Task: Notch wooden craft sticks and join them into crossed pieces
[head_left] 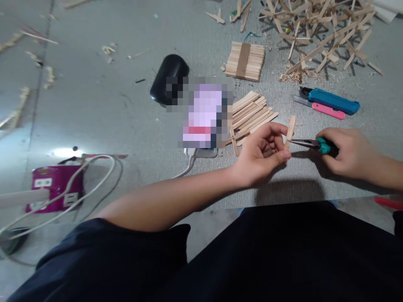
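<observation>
My left hand (262, 155) pinches a short wooden craft stick (290, 131) upright between thumb and fingers, over the grey floor. My right hand (349, 153) is wrapped round the teal handles of small pliers (310, 144), whose thin jaws close on the stick's middle from the right. Just behind my left hand lies a loose fan of craft sticks (252, 117). A flat panel of glued sticks (245, 61) rests farther back.
A blue utility knife (333, 101) and a pink one (327, 111) lie at right. A tangled stick structure (324, 33) fills the back right. A black cylinder (169, 79), a blurred phone (204, 113), a purple power strip (55, 186) with white cable sit left.
</observation>
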`<state>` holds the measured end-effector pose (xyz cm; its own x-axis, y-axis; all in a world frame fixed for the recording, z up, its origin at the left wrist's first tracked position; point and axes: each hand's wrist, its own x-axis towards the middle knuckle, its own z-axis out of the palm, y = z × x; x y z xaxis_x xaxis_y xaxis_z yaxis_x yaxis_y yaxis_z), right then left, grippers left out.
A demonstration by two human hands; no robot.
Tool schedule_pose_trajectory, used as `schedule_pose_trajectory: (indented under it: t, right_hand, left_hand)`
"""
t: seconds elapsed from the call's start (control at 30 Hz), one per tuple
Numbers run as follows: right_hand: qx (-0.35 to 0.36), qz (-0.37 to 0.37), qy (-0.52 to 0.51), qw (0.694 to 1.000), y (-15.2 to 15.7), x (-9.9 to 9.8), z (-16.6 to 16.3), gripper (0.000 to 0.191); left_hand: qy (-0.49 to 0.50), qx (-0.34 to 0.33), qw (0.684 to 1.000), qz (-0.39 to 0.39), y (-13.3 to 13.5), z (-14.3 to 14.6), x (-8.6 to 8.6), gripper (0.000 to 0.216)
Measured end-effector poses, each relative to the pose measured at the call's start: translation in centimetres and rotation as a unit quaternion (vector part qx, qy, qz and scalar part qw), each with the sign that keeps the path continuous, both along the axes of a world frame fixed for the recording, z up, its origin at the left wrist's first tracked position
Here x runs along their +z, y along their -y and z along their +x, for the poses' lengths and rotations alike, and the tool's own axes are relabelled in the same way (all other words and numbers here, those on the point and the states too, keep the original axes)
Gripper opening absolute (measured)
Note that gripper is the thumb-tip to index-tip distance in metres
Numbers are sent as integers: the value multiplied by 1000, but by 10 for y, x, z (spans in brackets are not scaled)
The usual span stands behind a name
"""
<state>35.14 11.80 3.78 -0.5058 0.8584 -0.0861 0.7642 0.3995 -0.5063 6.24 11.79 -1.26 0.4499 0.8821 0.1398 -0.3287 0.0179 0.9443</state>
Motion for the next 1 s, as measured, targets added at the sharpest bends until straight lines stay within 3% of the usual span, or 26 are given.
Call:
schedule_pose_trajectory:
  t: [0.1, 0.3, 0.4, 0.7, 1.0]
  right_hand:
    - [10, 28, -3, 1000, -1, -6, 4, 19]
    - [18, -14, -17, 1000, -5, -5, 5, 22]
    - [28, 0, -34, 999, -4, -9, 4, 25]
    - [82, 175, -52, 980, -5, -24, 9, 35]
    - [50, 144, -80, 985, 5, -31, -2, 31]
  left_hand:
    - [13, -5, 1000, -18, 1, 0, 0, 50]
    - [19, -25, 999, -44, 2, 0, -2, 51]
    - [35, -32, 998, -48, 5, 1, -1, 50]
    - [94, -54, 985, -136, 18, 4, 5, 49]
    - [102, -47, 986, -122, 21, 6, 6, 49]
